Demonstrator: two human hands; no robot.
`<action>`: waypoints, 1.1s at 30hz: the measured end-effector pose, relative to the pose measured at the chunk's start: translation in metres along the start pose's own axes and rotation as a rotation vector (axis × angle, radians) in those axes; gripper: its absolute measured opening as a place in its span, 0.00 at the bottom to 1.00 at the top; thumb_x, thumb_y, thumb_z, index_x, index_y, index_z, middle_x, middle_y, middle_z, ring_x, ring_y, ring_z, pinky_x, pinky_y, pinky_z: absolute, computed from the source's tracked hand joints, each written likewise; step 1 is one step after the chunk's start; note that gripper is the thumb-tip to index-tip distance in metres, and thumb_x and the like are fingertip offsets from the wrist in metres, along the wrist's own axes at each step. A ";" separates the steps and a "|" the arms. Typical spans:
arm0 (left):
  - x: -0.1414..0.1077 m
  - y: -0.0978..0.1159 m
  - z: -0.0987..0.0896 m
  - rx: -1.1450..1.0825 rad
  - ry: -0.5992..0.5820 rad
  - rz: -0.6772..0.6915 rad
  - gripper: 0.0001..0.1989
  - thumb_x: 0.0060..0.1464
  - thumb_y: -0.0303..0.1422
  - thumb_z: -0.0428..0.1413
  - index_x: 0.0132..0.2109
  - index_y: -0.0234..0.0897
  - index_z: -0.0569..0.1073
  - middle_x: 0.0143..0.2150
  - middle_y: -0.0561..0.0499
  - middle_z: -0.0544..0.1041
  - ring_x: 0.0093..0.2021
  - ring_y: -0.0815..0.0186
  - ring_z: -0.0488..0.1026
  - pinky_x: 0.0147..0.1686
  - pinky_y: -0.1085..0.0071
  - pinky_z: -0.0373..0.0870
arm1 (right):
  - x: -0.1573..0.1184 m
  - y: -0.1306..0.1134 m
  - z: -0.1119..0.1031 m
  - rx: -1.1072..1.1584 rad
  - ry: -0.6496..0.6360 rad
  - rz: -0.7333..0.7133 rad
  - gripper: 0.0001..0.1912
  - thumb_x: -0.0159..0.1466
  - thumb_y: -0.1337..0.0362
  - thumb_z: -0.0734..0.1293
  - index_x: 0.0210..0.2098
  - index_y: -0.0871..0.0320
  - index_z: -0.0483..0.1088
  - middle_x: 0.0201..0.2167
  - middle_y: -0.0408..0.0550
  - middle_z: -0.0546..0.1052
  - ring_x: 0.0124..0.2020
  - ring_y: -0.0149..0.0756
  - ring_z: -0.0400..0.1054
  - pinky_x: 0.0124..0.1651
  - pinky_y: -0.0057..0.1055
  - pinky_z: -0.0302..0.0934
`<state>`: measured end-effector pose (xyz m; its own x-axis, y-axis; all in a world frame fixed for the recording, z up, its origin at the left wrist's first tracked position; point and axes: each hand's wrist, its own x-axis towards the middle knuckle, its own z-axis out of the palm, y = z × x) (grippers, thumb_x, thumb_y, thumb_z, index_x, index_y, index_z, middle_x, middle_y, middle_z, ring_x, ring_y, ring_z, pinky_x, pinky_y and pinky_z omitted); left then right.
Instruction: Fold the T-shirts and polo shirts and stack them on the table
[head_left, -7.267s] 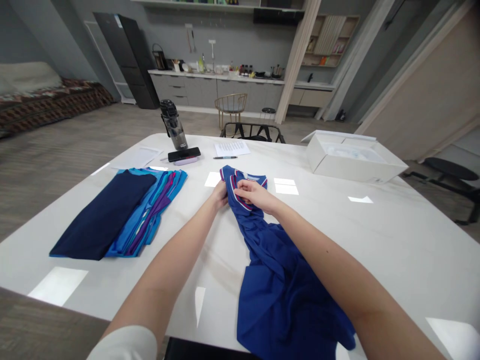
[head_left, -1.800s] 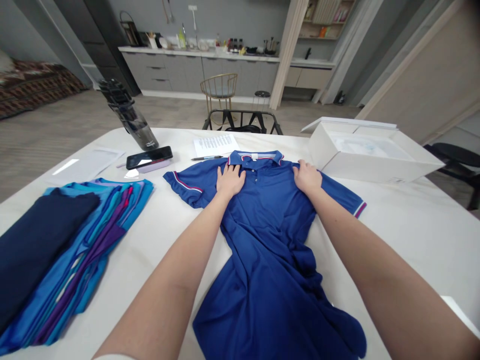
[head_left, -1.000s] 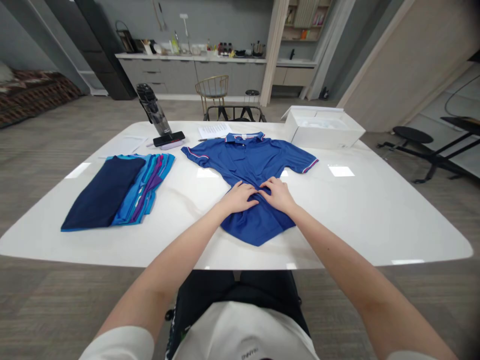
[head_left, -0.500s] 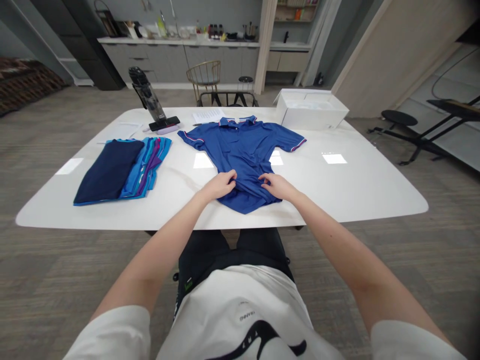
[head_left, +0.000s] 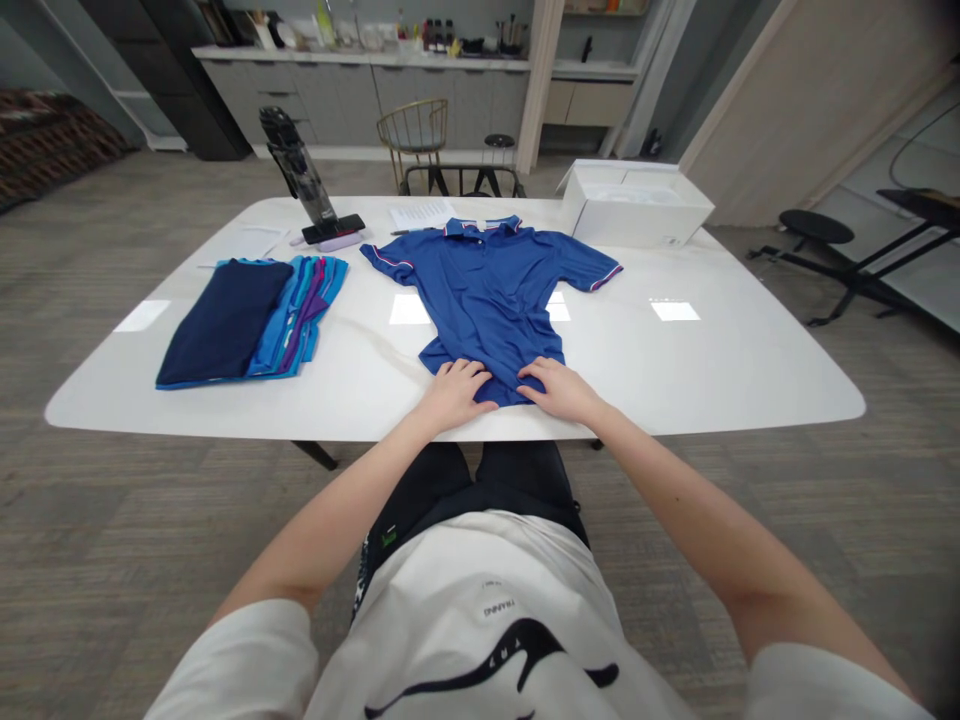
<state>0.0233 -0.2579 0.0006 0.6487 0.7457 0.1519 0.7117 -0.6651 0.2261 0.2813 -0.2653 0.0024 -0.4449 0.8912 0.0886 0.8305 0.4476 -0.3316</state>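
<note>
A blue polo shirt (head_left: 495, 285) lies face up on the white table, its collar at the far side and its sleeves, edged in white and red, spread out. Creases run across its lower part. My left hand (head_left: 454, 395) rests on the hem with its fingers spread over the cloth and the thumb pointing right. On the hem's right part lies my right hand (head_left: 559, 388), thumb and fingers apart against the fabric. A corner of the hem sticks out to the left beyond my left fingers.
Folded clothes (head_left: 225, 320) in navy, blue and purple are stacked at the left of the table (head_left: 720, 370). Behind them stands a black handheld vacuum (head_left: 304, 180). A white box (head_left: 637, 205) sits at the back right; printed paper (head_left: 421, 213) and a pen lie near the collar.
Both hands have gone from pinched fingers to lying open on the hem. The bunched lower part of the shirt is flatter and wider, its left corner now out to the side.
</note>
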 end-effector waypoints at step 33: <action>-0.044 0.008 -0.032 -0.410 0.458 -0.262 0.11 0.69 0.35 0.49 0.40 0.39 0.74 0.40 0.48 0.77 0.43 0.62 0.74 0.45 0.64 0.69 | -0.054 -0.001 -0.003 -0.084 0.138 0.043 0.21 0.66 0.49 0.69 0.53 0.53 0.76 0.56 0.57 0.72 0.55 0.53 0.67 0.53 0.47 0.62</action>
<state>-0.0080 -0.2945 0.0262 0.2242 0.8816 0.4153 0.6114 -0.4591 0.6445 0.3053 -0.3134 0.0011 -0.3629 0.9087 0.2063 0.8756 0.4083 -0.2582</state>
